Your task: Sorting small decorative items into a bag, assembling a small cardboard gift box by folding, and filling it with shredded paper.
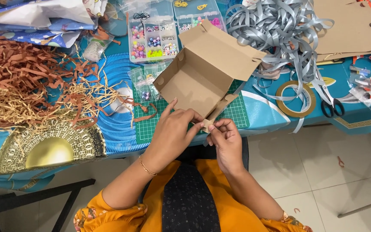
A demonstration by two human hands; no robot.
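Both hands, left hand and right hand, pinch the near corner flap of the open brown cardboard box just beyond the fingertips; best creased firmly along the fold, box steadied on the green cutting mat.

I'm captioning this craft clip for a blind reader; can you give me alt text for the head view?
Two hands, left hand and right hand, pinch a flap of an open brown cardboard box at the edge of a cluttered blue table. Around it lie a bead tray, grey ribbon, shredded brown paper, a tape roll and scissors.
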